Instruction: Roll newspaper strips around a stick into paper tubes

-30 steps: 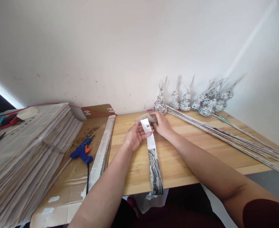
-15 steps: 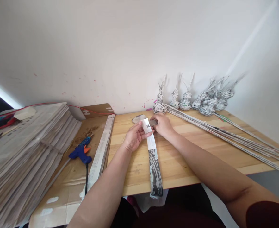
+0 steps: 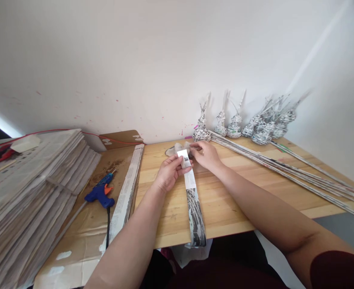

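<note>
My left hand (image 3: 171, 171) is closed on the upper part of a long newspaper strip (image 3: 196, 214), thumb on top and fingers beneath. The strip has a printed square near its top; its grey-patterned lower end hangs over the table's front edge. Just right of the strip's top, my right hand (image 3: 207, 155) has its fingertips drawn together at a greyish, crumpled, thin-looking piece (image 3: 171, 151). That piece lies on the table behind the strip and is partly hidden by it. I cannot make out its material.
Several woven paper figures (image 3: 201, 130) stand along the wall. Long rolled paper sticks (image 3: 255, 154) lie across the right side of the wooden table (image 3: 225, 208). On cardboard at left lie a blue glue gun (image 3: 100, 194), flat newspaper strips (image 3: 129, 184) and a tall newspaper stack (image 3: 53, 192).
My right hand has shifted slightly up and its fingers have loosened a little. The greyish piece behind the strip has changed shape. My left hand keeps its hold.
</note>
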### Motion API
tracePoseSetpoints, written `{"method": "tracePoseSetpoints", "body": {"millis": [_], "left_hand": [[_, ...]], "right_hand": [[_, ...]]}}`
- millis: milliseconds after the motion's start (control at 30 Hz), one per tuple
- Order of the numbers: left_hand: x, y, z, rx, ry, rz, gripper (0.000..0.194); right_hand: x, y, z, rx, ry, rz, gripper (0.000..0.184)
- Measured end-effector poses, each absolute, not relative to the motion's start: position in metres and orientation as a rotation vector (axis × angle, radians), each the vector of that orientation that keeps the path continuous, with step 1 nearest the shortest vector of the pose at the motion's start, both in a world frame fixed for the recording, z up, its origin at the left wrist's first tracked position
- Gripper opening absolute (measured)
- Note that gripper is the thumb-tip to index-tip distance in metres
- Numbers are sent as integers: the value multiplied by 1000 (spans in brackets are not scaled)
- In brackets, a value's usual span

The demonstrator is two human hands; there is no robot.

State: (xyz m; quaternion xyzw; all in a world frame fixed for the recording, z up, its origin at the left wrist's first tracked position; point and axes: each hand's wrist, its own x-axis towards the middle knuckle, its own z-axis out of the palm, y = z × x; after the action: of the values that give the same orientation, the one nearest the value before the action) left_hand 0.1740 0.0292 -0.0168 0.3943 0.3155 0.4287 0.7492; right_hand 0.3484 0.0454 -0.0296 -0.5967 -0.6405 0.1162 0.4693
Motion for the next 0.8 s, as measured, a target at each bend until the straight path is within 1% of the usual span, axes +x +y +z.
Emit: {"method": "tracePoseSetpoints", "body": {"millis": [33, 167, 233, 333, 433, 800], "left_hand": [[174, 29, -18, 872, 707, 937, 18], [174, 31, -21, 905, 740, 955, 21], [174, 31, -21, 919, 746, 952, 23], [173, 30, -20, 929, 756, 935, 27], [173, 28, -19, 936, 759, 929, 27], [174, 25, -18, 944, 788, 873, 23]], "right_hand": [[348, 45, -27, -1443, -1541, 371, 20], [344, 42, -20, -1263, -1367, 886, 35], [343, 40, -17, -1131, -1309, 1097, 35], [342, 36, -12, -985, -1340, 1304, 37], [341, 32, -9, -987, -1361, 1356, 38], [338, 32, -9, -1155, -1296, 1244, 30]]}}
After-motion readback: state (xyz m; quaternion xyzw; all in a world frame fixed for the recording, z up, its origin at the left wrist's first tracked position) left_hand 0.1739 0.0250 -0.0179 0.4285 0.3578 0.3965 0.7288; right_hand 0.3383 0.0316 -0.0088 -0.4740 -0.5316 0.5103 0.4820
